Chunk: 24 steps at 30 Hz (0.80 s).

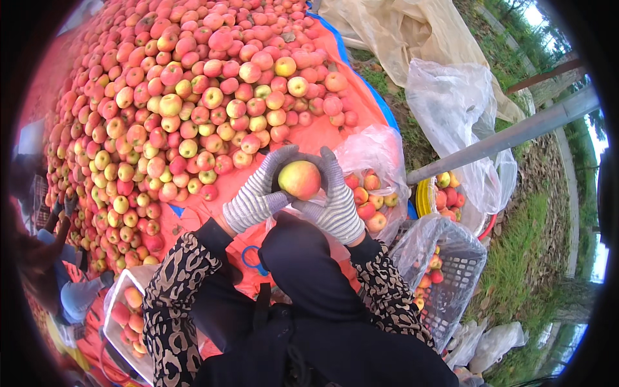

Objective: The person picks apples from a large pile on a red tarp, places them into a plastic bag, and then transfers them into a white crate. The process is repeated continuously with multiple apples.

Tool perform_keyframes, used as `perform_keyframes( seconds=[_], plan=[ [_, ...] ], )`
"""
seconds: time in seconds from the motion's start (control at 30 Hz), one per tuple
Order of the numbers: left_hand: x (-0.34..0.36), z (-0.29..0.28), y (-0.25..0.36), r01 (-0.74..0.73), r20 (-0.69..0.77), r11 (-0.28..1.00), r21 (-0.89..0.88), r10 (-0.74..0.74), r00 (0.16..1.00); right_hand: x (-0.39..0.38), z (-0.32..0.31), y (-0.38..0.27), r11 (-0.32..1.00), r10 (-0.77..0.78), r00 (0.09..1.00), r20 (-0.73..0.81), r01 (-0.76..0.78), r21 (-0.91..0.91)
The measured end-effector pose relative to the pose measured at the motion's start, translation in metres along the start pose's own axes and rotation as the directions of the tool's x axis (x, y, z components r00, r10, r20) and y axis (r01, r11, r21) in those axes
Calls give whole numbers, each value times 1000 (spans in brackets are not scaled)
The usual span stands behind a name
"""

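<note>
Both my hands, in striped grey-and-white gloves, hold one yellow-red apple (300,180) between them above my knee. My left hand (258,193) curls round its left side, thumb underneath. My right hand (335,200) closes on it from the right, fingertips pointing up. A big heap of red and yellow apples (187,97) spreads over the orange sheet (309,138) in front of me. Just right of my hands, a clear plastic bag (371,151) lies over more apples (371,203). Blue-handled scissors (253,258) lie by my left knee.
A plastic-lined grey crate (454,271) with apples stands at my right, and a yellow-and-white basket (425,197) of apples beyond it. A metal pole (509,135) slants across the right side. At my left sits a white crate (113,322) of apples; another person (77,300) crouches beyond it.
</note>
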State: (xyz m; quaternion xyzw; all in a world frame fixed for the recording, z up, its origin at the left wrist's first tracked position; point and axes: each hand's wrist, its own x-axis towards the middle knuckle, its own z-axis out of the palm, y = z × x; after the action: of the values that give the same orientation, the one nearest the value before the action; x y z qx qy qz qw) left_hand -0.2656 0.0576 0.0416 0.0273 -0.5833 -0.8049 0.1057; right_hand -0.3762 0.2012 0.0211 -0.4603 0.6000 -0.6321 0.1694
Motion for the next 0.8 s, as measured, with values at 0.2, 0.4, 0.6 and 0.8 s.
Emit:
perform_keyframes(
  seconds=[0.2,0.4,0.6,0.8],
  plan=[
    [-3,3,6,84,31,992,94,-87,996,5,-3,-14,957,-81,997,-11,75,-281],
    [-6,11,-4,-15,-127,968,252,48,991,5,2,-12,920,-179,983,37,181,-347],
    [-10,-12,-13,178,-269,984,27,-164,949,-10,3,-16,999,49,999,-22,-49,-8],
    [-2,-71,-19,139,-439,977,-162,-198,876,-57,-85,3,748,512,849,-128,-367,554]
  ],
)
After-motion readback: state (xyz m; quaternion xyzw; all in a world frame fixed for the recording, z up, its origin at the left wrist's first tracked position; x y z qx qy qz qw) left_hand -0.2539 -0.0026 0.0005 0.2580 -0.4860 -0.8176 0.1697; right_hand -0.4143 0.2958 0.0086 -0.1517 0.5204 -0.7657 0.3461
